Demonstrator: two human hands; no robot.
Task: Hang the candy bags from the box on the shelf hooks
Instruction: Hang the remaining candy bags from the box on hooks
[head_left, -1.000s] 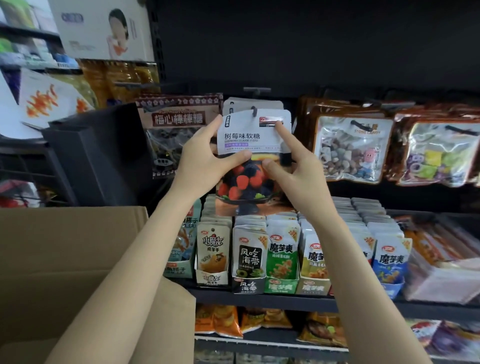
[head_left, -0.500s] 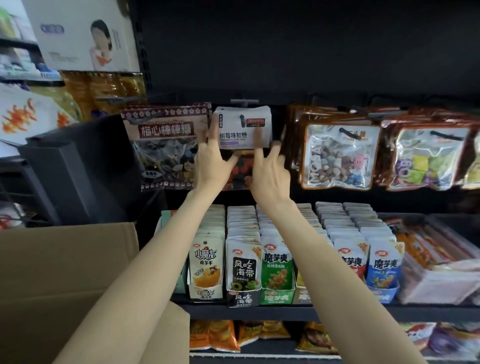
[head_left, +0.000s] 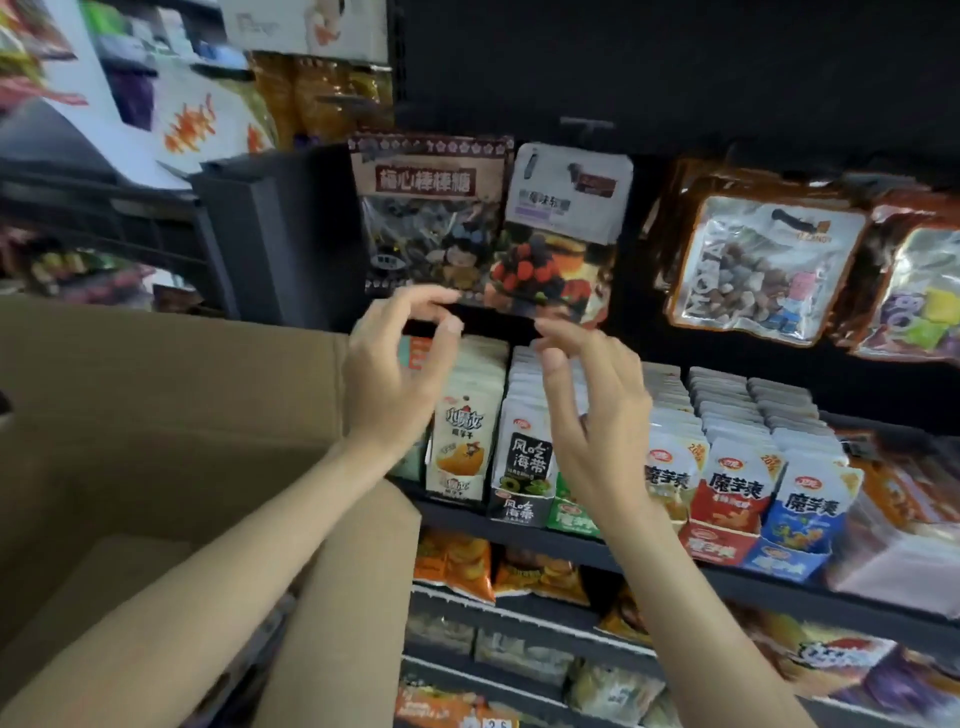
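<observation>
Below the white-topped berry candy bag, now hanging on its hook beside the lollipop bag: left hand and right hand, released, empty, fingers loosely curled; cardboard box next

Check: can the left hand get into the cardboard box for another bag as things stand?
Probably yes. The left hand holds nothing, fingers loosely curled, and the cardboard box sits open directly below and left of it with nothing between. Whether bags remain inside isn't visible.
</observation>
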